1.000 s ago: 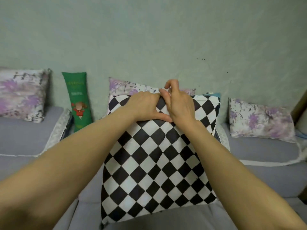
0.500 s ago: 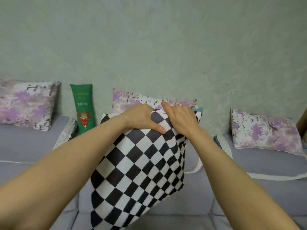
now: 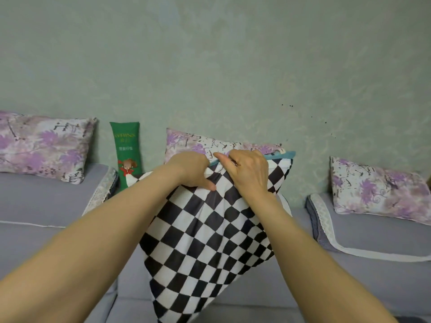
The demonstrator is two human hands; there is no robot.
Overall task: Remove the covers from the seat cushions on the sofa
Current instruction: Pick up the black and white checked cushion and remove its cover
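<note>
A black-and-white checkered cushion (image 3: 205, 248) stands on one corner on the grey sofa (image 3: 373, 271), held up in front of me. My left hand (image 3: 190, 170) pinches the cover's top edge, thumb pressed on the front. My right hand (image 3: 248, 172) grips the same edge just to the right, fingers curled over it. A teal strip of the inner cushion (image 3: 281, 155) shows along the top edge by my right hand. The bottom corner runs out of view.
Three purple floral pillows lean on the green wall: far left (image 3: 44, 145), behind the checkered cushion (image 3: 203, 142), and right (image 3: 377, 190). A narrow green pillow (image 3: 127, 155) with a cartoon figure stands between the left two. Lace-trimmed seat covers (image 3: 326, 229) edge the seats.
The cushion has been turned from square-on to standing on a corner and tilted. Both hands stayed on its top edge, and a teal strip now shows there.
</note>
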